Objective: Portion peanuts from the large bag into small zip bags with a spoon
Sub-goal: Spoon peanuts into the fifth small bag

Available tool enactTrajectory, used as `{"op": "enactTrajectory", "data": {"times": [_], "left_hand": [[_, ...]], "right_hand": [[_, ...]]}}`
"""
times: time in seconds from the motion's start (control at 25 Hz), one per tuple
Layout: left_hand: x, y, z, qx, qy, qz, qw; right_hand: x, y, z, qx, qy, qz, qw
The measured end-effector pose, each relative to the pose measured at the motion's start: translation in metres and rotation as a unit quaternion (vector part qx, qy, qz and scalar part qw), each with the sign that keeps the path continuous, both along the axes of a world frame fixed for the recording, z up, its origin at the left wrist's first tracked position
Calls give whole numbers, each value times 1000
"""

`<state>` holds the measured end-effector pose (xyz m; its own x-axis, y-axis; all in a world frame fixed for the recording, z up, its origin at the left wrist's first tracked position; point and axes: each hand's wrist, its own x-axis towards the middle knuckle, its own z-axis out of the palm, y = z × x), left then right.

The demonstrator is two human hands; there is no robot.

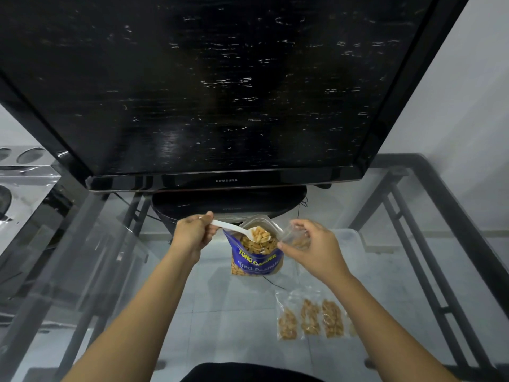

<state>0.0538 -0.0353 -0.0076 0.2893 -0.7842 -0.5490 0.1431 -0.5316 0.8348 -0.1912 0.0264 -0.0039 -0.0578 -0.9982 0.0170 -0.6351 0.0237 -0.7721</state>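
Holding loaded spoon (242,230) over peanut bag (254,249)

The table (225,321) has a clear glass top, smooth and faintly reflective, carried on a dark matt metal frame (429,216) that shows through it. The spoon (234,228) is white plastic with a dull, smooth surface. The large bag (256,255) is glossy printed film, blue with yellow lettering and a clear window, its open mouth lined with a silvery sheen. The small zip bag (296,235) is thin transparent plastic, crinkled, as are the filled bags (311,318) lying on the glass. The peanuts (260,235) look tan and slightly shiny. The television (209,86) has a glossy black plastic bezel and a dark screen streaked with pale scuffs.
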Motion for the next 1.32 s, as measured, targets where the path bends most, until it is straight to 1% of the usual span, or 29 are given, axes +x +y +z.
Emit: {"op": "enactTrajectory", "data": {"times": [0.08, 0.12, 0.2, 0.28, 0.32, 0.36, 0.4, 0.44, 0.48, 0.52, 0.56, 0.6, 0.64, 0.68, 0.72, 0.76, 0.8, 0.88, 0.92, 0.96, 1.0, 1.04, 1.08, 1.12, 1.24, 1.32], "left_hand": [[6, -3, 7, -17, 1, 11, 1000], [8, -5, 13, -27, 5, 15, 1000], [8, -8, 28, -49, 9, 19, 999], [4, -7, 46, -83, -5, 4, 997], [0, -5, 55, -108, -29, -16, 994], [-6, 0, 66, -142, -70, -44, 986], [-12, 8, 77, -187, -126, -77, 971], [-20, 18, 88, -249, -195, -111, 942], [-26, 29, 99, -325, -274, -143, 894], [-30, 41, 109, -407, -348, -176, 826], [-31, 50, 116, -482, -405, -210, 748], [-31, 56, 120, -539, -443, -238, 675], [-30, 59, 124, -573, -462, -252, 629], [-28, 61, 125, -586, -465, -247, 615], [-25, 62, 126, -587, -457, -226, 629], [-22, 63, 128, -576, -437, -196, 662], [-20, 64, 129, -554, -401, -164, 711], [-13, 65, 128, -483, -283, -85, 824], [-8, 64, 124, -442, -208, -34, 872], [-2, 62, 118, -398, -134, 18, 908], [6, 62, 108, -354, -67, 63, 931], [14, 66, 96, -316, -17, 95, 944], [22, 74, 80, -288, 7, 118, 950], [29, 85, 62, -269, 2, 136, 953], [43, 132, 10, -255, -67, 189, 946], [44, 158, -19, -240, -131, 180, 945]], "right_hand": [[5, -2, 2, -21, 74, 17, 997], [8, -3, 4, -33, 98, 24, 994], [16, -5, 6, -55, 113, 28, 992], [25, -8, 8, -62, 81, 19, 995], [29, -9, 9, -62, 50, 9, 997], [34, -9, 11, -63, 14, -3, 998], [39, -10, 12, -66, -21, -16, 997], [43, -9, 14, -70, -54, -27, 996], [47, -8, 15, -72, -84, -35, 993], [50, -7, 18, -74, -110, -41, 990], [53, -6, 20, -78, -133, -45, 987], [54, -6, 23, -81, -152, -48, 984], [54, -6, 25, -81, -168, -48, 981], [54, -5, 27, -75, -182, -48, 979], [54, -5, 28, -65, -195, -48, 978], [53, -4, 29, -55, -208, -47, 975], [52, -3, 30, -44, -221, -44, 973], [50, 1, 30, -29, -242, -34, 969], [48, 4, 30, -23, -254, -28, 966], [47, 9, 30, -15, -269, -20, 963], [45, 14, 28, -3, -283, -9, 959], [44, 21, 25, 13, -295, 6, 955], [43, 29, 20, 29, -301, 22, 953], [42, 39, 13, 42, -302, 37, 952], [42, 68, -25, 88, -271, 37, 958], [45, 82, -54, 145, -228, 12, 963]]}}
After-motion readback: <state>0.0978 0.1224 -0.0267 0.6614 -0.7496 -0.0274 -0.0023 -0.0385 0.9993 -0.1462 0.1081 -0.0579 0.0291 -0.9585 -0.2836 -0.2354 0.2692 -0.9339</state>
